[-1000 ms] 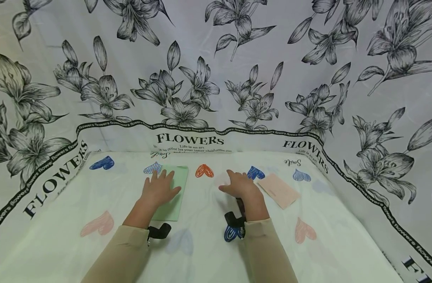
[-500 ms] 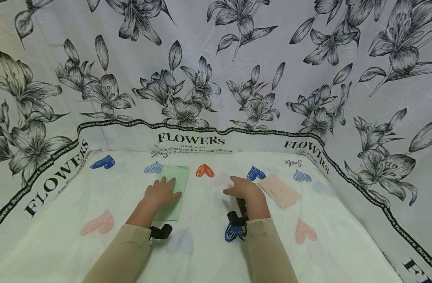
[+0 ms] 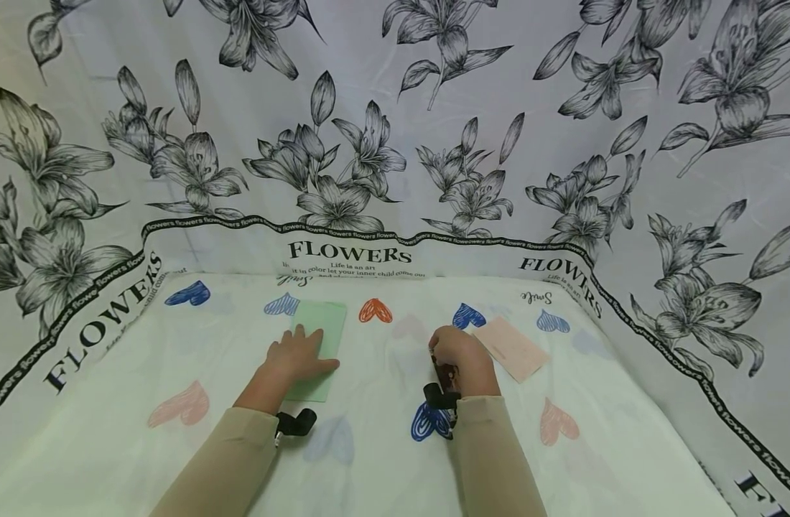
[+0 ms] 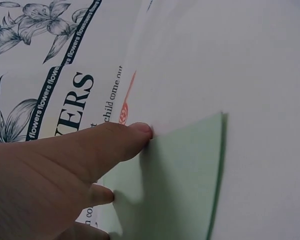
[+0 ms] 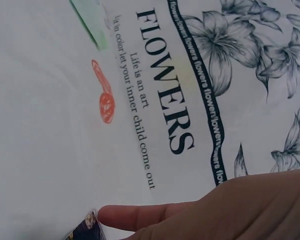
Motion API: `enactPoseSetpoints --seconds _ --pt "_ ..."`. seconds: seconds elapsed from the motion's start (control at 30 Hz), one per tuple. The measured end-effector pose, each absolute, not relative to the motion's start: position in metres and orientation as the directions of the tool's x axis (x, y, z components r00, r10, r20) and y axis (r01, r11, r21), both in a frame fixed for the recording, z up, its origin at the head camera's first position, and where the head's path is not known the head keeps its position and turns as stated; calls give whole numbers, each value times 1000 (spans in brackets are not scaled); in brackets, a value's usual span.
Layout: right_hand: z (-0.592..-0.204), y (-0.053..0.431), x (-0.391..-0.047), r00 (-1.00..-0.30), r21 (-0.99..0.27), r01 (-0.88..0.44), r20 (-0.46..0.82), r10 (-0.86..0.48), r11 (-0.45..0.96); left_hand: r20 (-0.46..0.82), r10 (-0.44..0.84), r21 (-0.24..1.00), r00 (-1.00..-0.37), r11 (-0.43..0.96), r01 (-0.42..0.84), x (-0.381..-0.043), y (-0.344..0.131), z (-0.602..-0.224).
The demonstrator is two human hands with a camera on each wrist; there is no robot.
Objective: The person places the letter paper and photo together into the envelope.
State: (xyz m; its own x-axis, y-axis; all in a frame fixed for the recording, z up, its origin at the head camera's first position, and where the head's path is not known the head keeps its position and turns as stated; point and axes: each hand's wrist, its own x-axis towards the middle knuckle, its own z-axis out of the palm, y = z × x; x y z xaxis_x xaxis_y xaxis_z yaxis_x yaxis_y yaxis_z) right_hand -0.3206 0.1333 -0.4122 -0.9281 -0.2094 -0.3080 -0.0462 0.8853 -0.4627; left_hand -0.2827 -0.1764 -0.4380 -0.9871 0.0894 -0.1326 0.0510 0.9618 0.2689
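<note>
My left hand (image 3: 298,359) rests on a pale green sheet of paper (image 3: 328,327), fingers spread. In the left wrist view the thumb tip lies right at the edge of the green paper (image 4: 190,150), whose far side shows a thin shadow line. My right hand (image 3: 462,355) has curled fingers and pinches a small dark patterned piece (image 3: 444,375) with a shiny edge. Only a pointed corner of this dark patterned piece (image 5: 87,229) shows at the thumb tip in the right wrist view; the rest is hidden. A pink sheet of paper (image 3: 513,350) lies just right of the right hand.
A white cloth with printed hearts (image 3: 369,459) covers the table. Behind it and along the sides hangs a white curtain with black lilies (image 3: 395,172). A black wrist camera (image 3: 296,422) sits under the left wrist, another black camera (image 3: 439,395) under the right.
My right hand has drawn back slightly and to the right, its outstretched fingers curling onto the dark patterned piece. My left hand has slid slightly toward me on the green paper.
</note>
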Motion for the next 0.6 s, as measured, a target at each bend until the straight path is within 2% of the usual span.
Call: enactPoseSetpoints --seconds 0.23,0.5,0.6 --pt "-416 133 -322 -934 -422 -36 -308 -180 906 -183 95 265 -978 963 44 -286 -180 -442" --pt "-418 132 -324 -945 -291 -63 -291 -151 955 -249 121 286 -961 957 46 -282 -184 -432" --pt "-419 133 -325 -946 -284 -69 -285 -153 956 -256 119 298 -959 954 39 -281 -186 -430"
